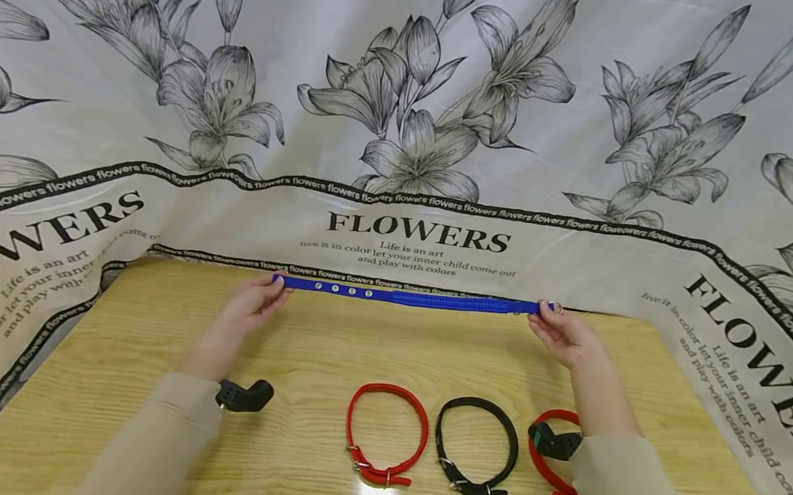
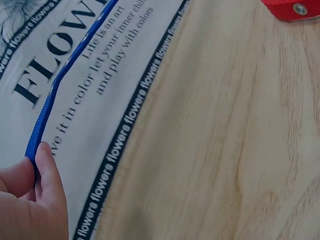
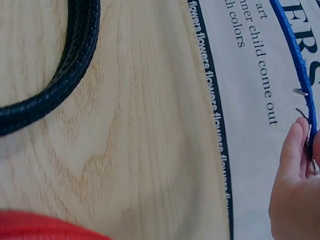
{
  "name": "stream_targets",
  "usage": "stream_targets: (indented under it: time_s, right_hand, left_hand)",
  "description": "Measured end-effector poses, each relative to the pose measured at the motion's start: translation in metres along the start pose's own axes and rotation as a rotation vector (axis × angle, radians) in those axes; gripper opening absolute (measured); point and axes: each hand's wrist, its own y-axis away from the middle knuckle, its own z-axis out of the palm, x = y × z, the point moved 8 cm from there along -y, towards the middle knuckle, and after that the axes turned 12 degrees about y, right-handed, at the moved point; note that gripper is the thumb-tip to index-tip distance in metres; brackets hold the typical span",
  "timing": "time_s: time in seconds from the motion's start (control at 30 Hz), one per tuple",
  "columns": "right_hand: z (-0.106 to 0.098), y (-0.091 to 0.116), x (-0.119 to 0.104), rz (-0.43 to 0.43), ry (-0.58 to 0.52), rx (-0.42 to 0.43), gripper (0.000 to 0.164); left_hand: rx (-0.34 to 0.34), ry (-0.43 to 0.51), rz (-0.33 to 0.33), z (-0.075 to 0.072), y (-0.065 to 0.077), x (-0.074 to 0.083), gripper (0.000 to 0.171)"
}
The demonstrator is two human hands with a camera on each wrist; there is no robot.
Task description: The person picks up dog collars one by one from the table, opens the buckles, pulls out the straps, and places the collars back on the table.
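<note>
Noting blue strap [image 1: 448, 302] held over far side of table [image 1: 304, 357], fingers of left hand [image 1: 259, 299] and right hand [image 1: 564, 334] clamped on its ends; I suspect uneven pull could slip one free

Loc: screened wkspot, rm type unclear | wood tbl [image 1: 318, 350] | flower-print cloth [image 1: 411, 155] arnd

Lily-printed white cloth [image 1: 275, 145], black lettering [image 1: 419, 232], behind pale wooden table [image 1: 311, 350].
</note>
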Motion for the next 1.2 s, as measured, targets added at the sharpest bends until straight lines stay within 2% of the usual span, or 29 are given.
stream_targets:
  time_s: [0.03,0.1,0.2,0.23,0.27,0.33,0.37,0.4,0.43,0.53,0.57,0.6,0.7,0.8,0.83,0.9,0.97,1.07,1.13,1.2]
  right_hand:
    - [-0.001,-0.002,0.001,0.001,0.004,0.009,0.033]
    - [-0.003,-0.006,0.002,0.003,0.02,0.031,0.034]
    - [-0.002,-0.012,0.001,-0.015,0.05,0.078,0.032]
    - [-0.002,-0.014,0.002,-0.017,0.053,0.097,0.029]
    - [-0.002,-0.016,0.002,-0.019,0.056,0.118,0.026]
    - [-0.003,-0.019,0.003,-0.024,0.065,0.164,0.019]
    - [-0.004,-0.02,0.003,-0.02,0.06,0.187,0.017]
    - [-0.005,-0.021,0.004,-0.015,0.058,0.206,0.019]
    - [-0.006,-0.022,0.006,-0.002,0.047,0.22,0.028]
    - [-0.013,-0.027,0.015,0.038,0.019,0.265,0.049]
    - [-0.015,-0.029,0.017,0.041,0.023,0.279,0.047]
    - [-0.018,-0.03,0.019,0.04,0.045,0.298,0.053]
    - [-0.027,-0.033,0.023,0.007,0.156,0.365,0.056]
    - [-0.029,-0.032,0.022,-0.035,0.276,0.413,0.058]
    - [-0.03,-0.032,0.021,-0.044,0.305,0.424,0.057]
    - [-0.031,-0.032,0.019,-0.057,0.386,0.46,0.055]
    - [-0.034,-0.032,0.017,-0.06,0.483,0.514,0.051]
    - [-0.039,-0.029,0.014,-0.062,0.592,0.571,0.046]
    - [-0.041,-0.029,0.014,-0.059,0.622,0.578,0.043]
    - [-0.042,-0.029,0.015,-0.059,0.632,0.564,0.043]
  left_hand:
    - [-0.023,0.016,0.007,-0.01,-0.018,-0.004,0.04]
    - [0.004,0.026,0.012,-0.032,-0.051,-0.014,0.037]
    - [-0.029,0.113,0.027,-0.075,-0.113,-0.027,0.026]
    - [-0.022,0.12,0.027,-0.084,-0.125,-0.029,0.025]
    - [0.022,0.104,0.031,-0.087,-0.128,-0.031,0.029]
    - [0.036,0.088,0.048,-0.084,-0.129,-0.03,0.031]
    - [0.012,0.104,0.052,-0.08,-0.127,-0.03,0.031]
    - [0.058,0.069,0.058,-0.069,-0.113,-0.029,0.035]
    - [0.094,0.035,0.062,-0.056,-0.096,-0.028,0.039]
    - [0.145,-0.027,0.078,-0.024,-0.056,-0.024,0.042]
    - [0.15,-0.034,0.083,-0.017,-0.047,-0.023,0.043]
    - [0.199,-0.086,0.086,-0.006,-0.03,-0.02,0.046]
    - [0.204,-0.155,0.125,0.008,-0.012,-0.017,0.045]
    - [0.236,-0.252,0.192,0.003,-0.017,-0.017,0.041]
    - [0.251,-0.281,0.214,-0.003,-0.023,-0.018,0.039]
    - [0.223,-0.279,0.253,-0.01,-0.032,-0.02,0.033]
    - [0.166,-0.224,0.311,-0.038,-0.068,-0.027,0.025]
    - [0.098,-0.147,0.307,-0.071,-0.111,-0.039,0.021]
    - [0.138,-0.169,0.296,-0.092,-0.136,-0.047,0.027]
    - [0.197,-0.211,0.259,-0.085,-0.126,-0.046,0.035]
